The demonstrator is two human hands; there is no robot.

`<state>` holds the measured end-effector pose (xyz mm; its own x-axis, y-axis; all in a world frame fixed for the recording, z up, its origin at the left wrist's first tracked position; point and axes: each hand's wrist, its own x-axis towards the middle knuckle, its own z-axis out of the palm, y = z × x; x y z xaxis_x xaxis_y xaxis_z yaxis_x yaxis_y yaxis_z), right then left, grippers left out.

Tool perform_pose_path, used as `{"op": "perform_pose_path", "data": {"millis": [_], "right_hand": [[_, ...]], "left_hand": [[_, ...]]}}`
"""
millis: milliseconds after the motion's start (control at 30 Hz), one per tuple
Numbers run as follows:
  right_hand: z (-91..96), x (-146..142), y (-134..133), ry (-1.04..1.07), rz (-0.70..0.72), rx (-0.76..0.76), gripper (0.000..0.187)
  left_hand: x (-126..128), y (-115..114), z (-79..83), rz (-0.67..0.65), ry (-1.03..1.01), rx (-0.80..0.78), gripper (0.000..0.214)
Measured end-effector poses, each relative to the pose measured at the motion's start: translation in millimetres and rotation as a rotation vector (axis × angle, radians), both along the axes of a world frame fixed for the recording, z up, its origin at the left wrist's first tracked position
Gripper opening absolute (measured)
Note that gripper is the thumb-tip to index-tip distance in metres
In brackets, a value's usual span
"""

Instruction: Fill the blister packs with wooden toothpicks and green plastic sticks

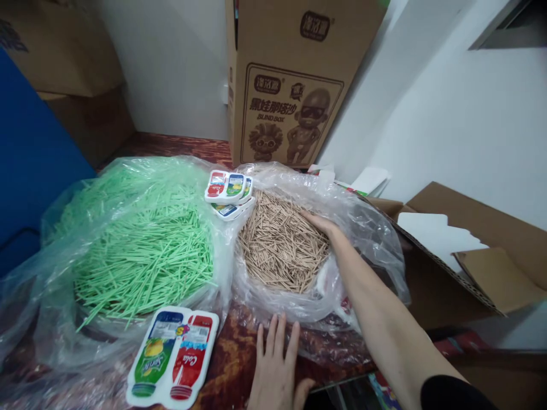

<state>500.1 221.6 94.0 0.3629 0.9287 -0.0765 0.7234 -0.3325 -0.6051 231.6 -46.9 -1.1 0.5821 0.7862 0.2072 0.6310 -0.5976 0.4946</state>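
Note:
My right hand reaches into a clear plastic bag full of thin tan sticks; its fingers lie on the pile's right side, partly buried, so I cannot see whether they are closed. My left hand rests flat on the dark red table with its fingers stretched out, just in front of that bag, holding nothing. To its left lies a white tray with a green Sprite bottle shape and a red Cola bottle shape.
A bigger clear bag of green sticks fills the left. A small stack of similar bottle trays sits between the two bags. A tall printed cardboard box stands behind, an open carton at the right, a blue surface at the left.

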Motion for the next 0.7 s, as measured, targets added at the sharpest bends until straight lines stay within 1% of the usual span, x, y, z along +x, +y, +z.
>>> {"op": "perform_pose_path", "data": {"millis": [133,267,367,433,500,600,700], "right_hand": [[3.8,-15.1,-6.1,-0.05,0.046,-0.092,0.063],[4.9,-40.1,-16.2,-0.138,0.019,-0.116,0.071],[5.5,-63.3,-25.9,-0.224,-0.018,-0.12,0.077],[5.0,-78.6,-32.6,-0.283,-0.026,-0.103,0.078],[3.8,-92.4,-39.2,-0.367,-0.008,-0.047,0.077],[2.1,-110.2,-49.7,-0.51,0.037,0.031,0.076],[0.8,-124.7,-60.2,-0.591,0.112,0.058,0.077]], "left_hand": [[0.6,-1.6,0.8,0.012,0.007,-0.002,0.093],[0.5,-3.2,3.3,-0.006,0.009,-0.026,0.09],[1.1,-3.7,1.9,-0.008,0.016,-0.038,0.088],[1.4,-3.6,-0.5,-0.006,0.022,-0.029,0.087],[1.4,-3.4,-2.9,-0.003,0.026,-0.017,0.085],[0.3,-3.6,-4.9,-0.015,0.029,-0.013,0.084],[-1.2,-4.1,-5.8,-0.036,0.033,-0.012,0.082]]}}
